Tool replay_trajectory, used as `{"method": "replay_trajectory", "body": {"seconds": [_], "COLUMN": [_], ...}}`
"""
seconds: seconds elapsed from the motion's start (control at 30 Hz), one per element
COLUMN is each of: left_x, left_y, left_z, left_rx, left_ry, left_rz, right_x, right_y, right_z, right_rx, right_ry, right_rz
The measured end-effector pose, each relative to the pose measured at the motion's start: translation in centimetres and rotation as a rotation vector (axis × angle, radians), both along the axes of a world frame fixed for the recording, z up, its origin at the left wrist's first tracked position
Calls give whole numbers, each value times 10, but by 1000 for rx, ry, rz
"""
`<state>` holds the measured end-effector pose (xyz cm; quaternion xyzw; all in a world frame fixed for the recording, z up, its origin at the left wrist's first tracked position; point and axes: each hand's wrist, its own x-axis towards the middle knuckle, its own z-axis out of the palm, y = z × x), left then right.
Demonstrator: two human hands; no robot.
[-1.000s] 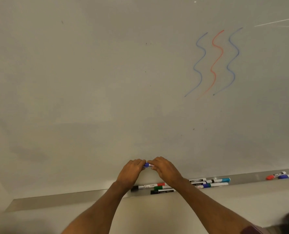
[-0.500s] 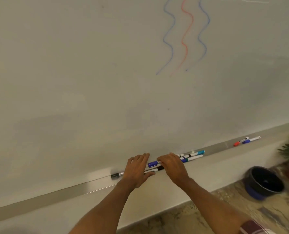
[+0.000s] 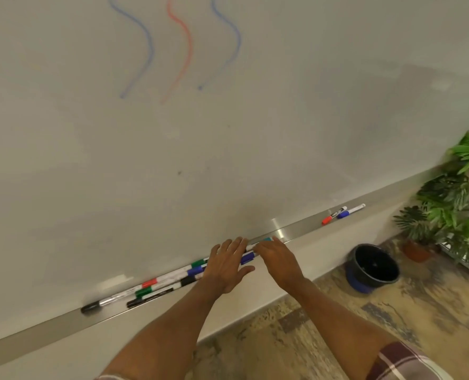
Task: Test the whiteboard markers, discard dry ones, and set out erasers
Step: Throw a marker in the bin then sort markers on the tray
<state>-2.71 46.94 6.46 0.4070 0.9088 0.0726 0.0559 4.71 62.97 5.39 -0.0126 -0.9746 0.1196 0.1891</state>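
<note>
A whiteboard (image 3: 227,149) carries a blue squiggle (image 3: 145,48), a red squiggle (image 3: 185,50) and a second blue squiggle (image 3: 232,39). Several capped markers (image 3: 167,282) lie in a row on its metal tray (image 3: 296,229). My left hand (image 3: 226,267) hovers flat over the row with straight fingers. My right hand (image 3: 278,259) curls over the barrel of a blue-capped marker (image 3: 247,258) that lies on the tray between my hands. The barrel is hidden under the hand. No eraser is in view.
A red-capped marker (image 3: 329,218) and a blue-capped marker (image 3: 349,212) lie apart, further right on the tray. A dark round bin (image 3: 373,267) stands on the patterned floor below. Potted plants (image 3: 452,209) fill the right edge.
Both hands came down from chest height, where they held the blue marker against the board, to the tray. My view swung down and right, and the bin and plants came into sight.
</note>
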Motion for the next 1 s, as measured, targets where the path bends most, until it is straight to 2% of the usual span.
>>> {"method": "replay_trajectory", "body": {"seconds": [0.33,0.47,0.7,1.0], "left_x": [-26,-36,-46,-45], "left_y": [155,205,265,285], "left_z": [-30,-37,-50,-67], "left_rx": [-49,-65,-86,-110], "left_ry": [-53,-93,-115,-140], "left_rz": [-66,-120,-158,-137], "right_x": [-34,-45,-59,-58], "right_y": [167,214,268,289], "right_z": [-36,-35,-56,-66], "right_rx": [37,35,13,-10], "right_ry": [-48,-98,-195,-232], "right_rz": [24,-55,-134,-229]}}
